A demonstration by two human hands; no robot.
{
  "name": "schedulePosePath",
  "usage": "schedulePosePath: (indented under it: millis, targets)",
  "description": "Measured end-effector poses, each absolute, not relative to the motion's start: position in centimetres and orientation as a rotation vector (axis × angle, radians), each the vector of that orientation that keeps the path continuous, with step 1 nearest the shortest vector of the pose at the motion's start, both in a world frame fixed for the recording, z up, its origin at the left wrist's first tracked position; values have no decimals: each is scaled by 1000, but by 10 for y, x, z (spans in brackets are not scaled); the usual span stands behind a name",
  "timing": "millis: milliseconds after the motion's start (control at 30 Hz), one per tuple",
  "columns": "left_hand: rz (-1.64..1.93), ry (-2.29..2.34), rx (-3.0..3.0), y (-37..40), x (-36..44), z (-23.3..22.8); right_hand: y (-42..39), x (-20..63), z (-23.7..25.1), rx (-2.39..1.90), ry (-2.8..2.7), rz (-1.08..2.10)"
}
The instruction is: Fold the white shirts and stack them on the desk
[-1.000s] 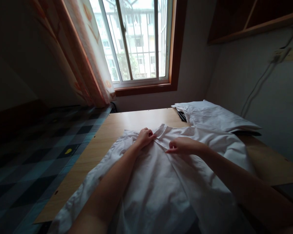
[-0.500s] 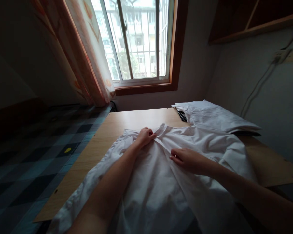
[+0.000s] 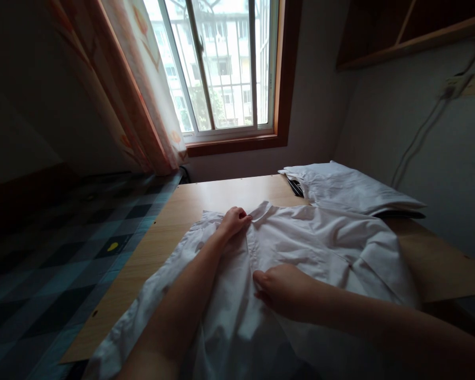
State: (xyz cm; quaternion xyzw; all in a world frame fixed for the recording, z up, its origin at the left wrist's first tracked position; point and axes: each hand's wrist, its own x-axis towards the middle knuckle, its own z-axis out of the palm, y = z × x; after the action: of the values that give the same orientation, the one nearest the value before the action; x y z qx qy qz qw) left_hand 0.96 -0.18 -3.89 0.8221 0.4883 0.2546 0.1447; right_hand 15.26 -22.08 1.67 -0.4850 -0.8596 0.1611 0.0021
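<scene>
A white shirt [image 3: 324, 237] lies spread on a light wooden board [image 3: 190, 206], collar toward the window. My left hand [image 3: 234, 221] pinches the fabric at the collar, fingers closed on it. My right hand [image 3: 283, 287] rests lower on the shirt's front edge, fingers curled and pressing the cloth near the placket; whether it grips the cloth is hard to tell. Both forearms reach in from the bottom of the view.
A second folded white garment [image 3: 348, 187] lies at the board's far right over a dark item [image 3: 295, 186]. A checked bedcover [image 3: 63, 253] is to the left. Window [image 3: 221, 68] and curtain [image 3: 142, 89] stand behind; a cable [image 3: 419, 137] runs down the right wall.
My right hand slid down the shirt front toward me, from near the collar to mid-chest, pulling the front edge straighter. My left hand stayed at the collar.
</scene>
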Motion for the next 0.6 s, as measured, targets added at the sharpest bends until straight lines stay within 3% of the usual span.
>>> schedulePosePath:
  millis: [167,267,400,600]
  targets:
    - [725,1398,2391,-2,10,-41,-198,167,32,-1411,-2844,481]
    - [753,1425,2404,-3,10,-44,-148,173,30,-1522,-2630,316]
    - [846,1416,2505,-8,12,-47,-83,174,7,-1834,-2290,36]
    - [629,1087,2874,-17,20,-47,-59,168,-34,-1891,-2188,-11]
